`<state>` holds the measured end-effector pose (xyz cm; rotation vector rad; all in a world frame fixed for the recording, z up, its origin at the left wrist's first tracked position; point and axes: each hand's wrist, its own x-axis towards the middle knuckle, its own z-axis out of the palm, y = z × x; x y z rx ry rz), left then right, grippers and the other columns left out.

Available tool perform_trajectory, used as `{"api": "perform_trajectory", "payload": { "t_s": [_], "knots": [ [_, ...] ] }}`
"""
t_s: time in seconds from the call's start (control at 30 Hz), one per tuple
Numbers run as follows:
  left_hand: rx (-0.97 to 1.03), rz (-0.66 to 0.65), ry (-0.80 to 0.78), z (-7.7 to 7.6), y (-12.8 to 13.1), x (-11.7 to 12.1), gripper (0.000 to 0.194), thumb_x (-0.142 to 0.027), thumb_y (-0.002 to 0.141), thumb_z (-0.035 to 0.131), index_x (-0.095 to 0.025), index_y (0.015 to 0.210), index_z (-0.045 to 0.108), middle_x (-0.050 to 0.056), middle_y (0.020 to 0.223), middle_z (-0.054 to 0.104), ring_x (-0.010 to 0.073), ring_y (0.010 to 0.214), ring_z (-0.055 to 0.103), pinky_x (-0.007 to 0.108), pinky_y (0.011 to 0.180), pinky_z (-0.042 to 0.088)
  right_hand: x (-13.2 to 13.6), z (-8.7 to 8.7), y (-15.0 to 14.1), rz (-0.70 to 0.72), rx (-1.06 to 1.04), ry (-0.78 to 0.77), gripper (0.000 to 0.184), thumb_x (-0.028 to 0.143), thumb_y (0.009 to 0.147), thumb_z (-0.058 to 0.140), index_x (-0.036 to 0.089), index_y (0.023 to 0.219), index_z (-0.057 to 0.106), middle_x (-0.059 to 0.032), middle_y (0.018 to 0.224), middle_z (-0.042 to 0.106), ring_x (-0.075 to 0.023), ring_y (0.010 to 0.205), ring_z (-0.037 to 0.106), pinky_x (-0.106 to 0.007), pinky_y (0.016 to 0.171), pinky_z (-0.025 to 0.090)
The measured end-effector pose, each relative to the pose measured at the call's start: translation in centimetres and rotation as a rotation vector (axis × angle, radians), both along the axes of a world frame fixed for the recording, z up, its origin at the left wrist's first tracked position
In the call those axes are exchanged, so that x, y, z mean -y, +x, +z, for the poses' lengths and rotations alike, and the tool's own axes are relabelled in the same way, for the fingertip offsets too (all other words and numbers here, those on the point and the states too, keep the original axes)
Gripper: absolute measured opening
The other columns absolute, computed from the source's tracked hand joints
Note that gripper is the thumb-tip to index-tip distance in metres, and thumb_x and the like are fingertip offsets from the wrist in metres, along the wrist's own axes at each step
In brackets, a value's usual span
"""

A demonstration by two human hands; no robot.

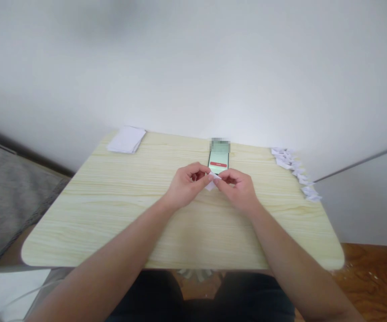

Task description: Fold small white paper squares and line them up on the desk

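Note:
Between my two hands is a small piece of folded white paper (pixel 211 185), held just in front of a phone. My left hand (pixel 189 182) pinches its left side between thumb and forefinger. On the other side, my right hand (pixel 237 187) grips it the same way, the thumbs nearly meeting. My fingers cover much of the paper, so its full shape is hidden. The phone (pixel 219 157) lies on the table beyond my fingertips, its screen lit with a red bar near the bottom.
A stack of white paper (pixel 126 139) rests at the table's back left. Several folded white paper pieces (pixel 294 167) line the right edge. The pale wood-grain table (pixel 113 214) meets a white wall (pixel 193 67) behind. Grey fabric (pixel 12 197) is at the left.

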<state>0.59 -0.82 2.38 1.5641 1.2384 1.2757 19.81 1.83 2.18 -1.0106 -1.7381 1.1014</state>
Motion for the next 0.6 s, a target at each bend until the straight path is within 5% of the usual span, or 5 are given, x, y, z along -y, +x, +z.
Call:
{"api": "perform_trajectory", "payload": {
  "t_s": [0.6],
  "knots": [
    [0.227,-0.067,-0.092,-0.71,-0.15,-0.26,0.023,-0.037,0.083,0.077,-0.016,0.088,0.072,0.004,0.077,0.068,0.0139,0.069,0.058,0.027,0.064,0.045,-0.30,0.10,0.39,0.022,-0.060,-0.008,0.020,0.038,0.088,0.073,0.020,0.093,0.077,-0.0016,0.074,0.071,-0.0136,0.063,0.063,-0.025,0.058,0.049]
  ]
}}
